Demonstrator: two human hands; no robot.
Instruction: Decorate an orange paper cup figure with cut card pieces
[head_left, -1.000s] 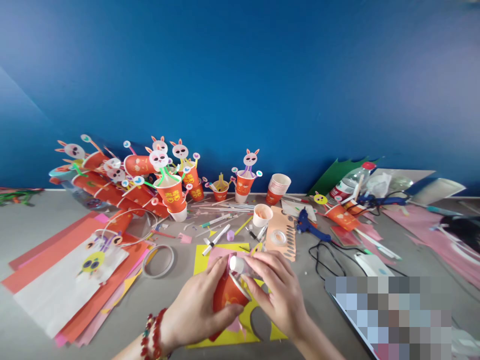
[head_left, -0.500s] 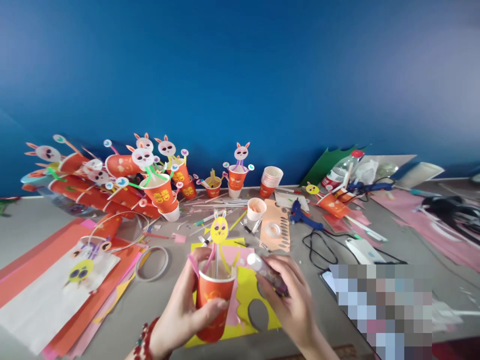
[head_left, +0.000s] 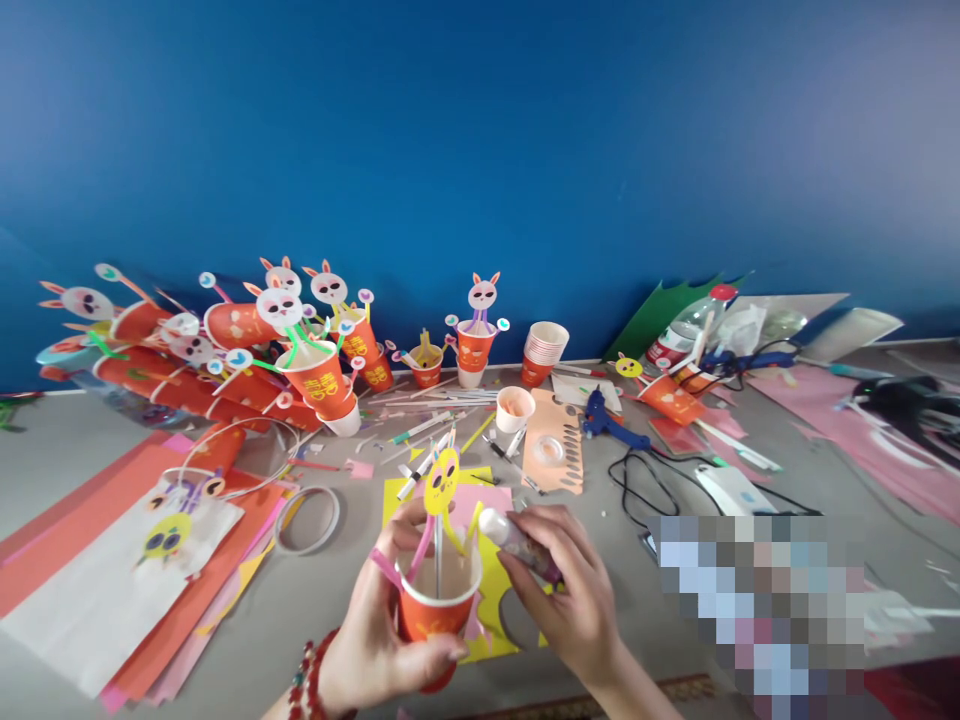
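My left hand [head_left: 394,620] is wrapped round an orange paper cup [head_left: 439,612] with a white rim, fingers behind and thumb across the front. From the cup rises a yellow paper rabbit head [head_left: 442,482] on a thin stem, with a pink strip [head_left: 388,568] and a yellow strip [head_left: 474,528] as arms leaning over the rim. Closed round a glue stick [head_left: 517,540], my right hand [head_left: 574,590] is just right of the cup. The glue stick's white end lies close to the yellow strip's tip; whether they touch I cannot tell.
Finished rabbit cups [head_left: 319,385] crowd the left. Coloured paper sheets [head_left: 142,640] and a tape roll [head_left: 307,520] lie nearer. Behind are stacked cups [head_left: 546,345] and a small white cup [head_left: 515,408]. A blue glue gun [head_left: 611,420] with black cable lies right, beside a bottle [head_left: 686,325].
My right hand has brought the glue stick left, closer to the cup and the yellow strip. The cup now tips so more of its inside shows, and the rabbit head has turned and dropped slightly.
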